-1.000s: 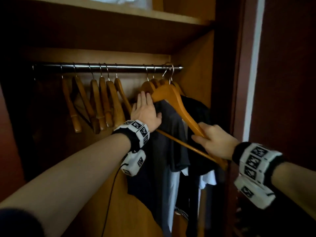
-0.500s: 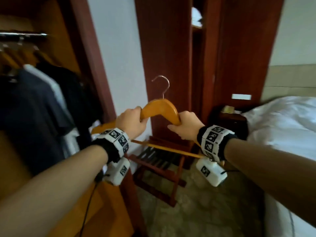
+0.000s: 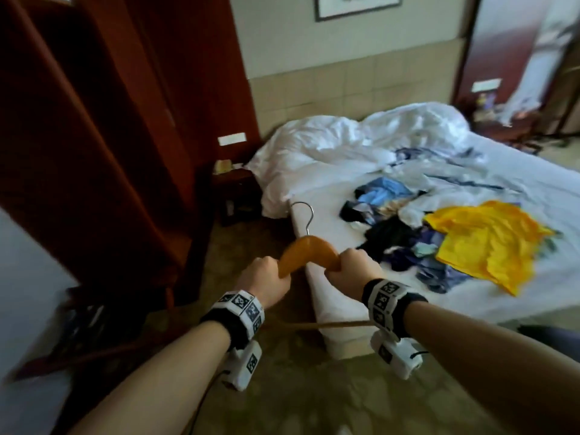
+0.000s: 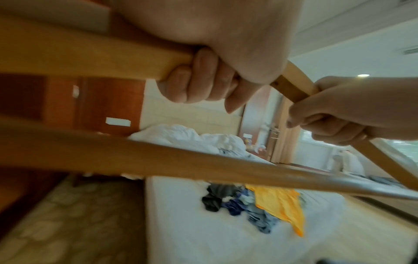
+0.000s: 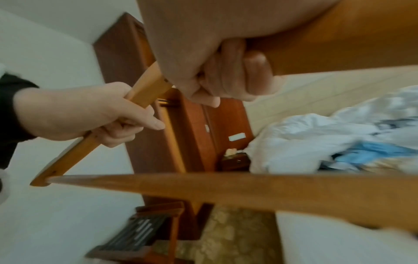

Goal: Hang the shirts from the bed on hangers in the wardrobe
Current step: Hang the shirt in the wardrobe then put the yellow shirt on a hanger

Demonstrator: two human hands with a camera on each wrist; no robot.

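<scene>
Both hands hold one wooden hanger (image 3: 306,251) with a metal hook, out in front of my chest. My left hand (image 3: 265,279) grips its left shoulder and my right hand (image 3: 351,266) grips its right shoulder. In the left wrist view the left hand (image 4: 203,84) curls round the hanger (image 4: 90,59); in the right wrist view the right hand (image 5: 226,78) curls round the hanger's other arm (image 5: 339,44). On the white bed (image 3: 470,296) lies a heap of clothes: a yellow shirt (image 3: 489,240), dark and blue shirts (image 3: 405,243), a light blue one (image 3: 383,189).
The red-brown wardrobe (image 3: 103,136) stands at the left. A small bedside table (image 3: 235,189) sits between it and the bed. A rumpled white duvet (image 3: 361,139) covers the head of the bed. A wooden luggage rack (image 3: 81,328) is low at the left. Patterned carpet lies underfoot.
The hanger has come off the wardrobe rail, and both hands now hold it. My view has turned right from the wardrobe to the bed with its heap of clothes.
</scene>
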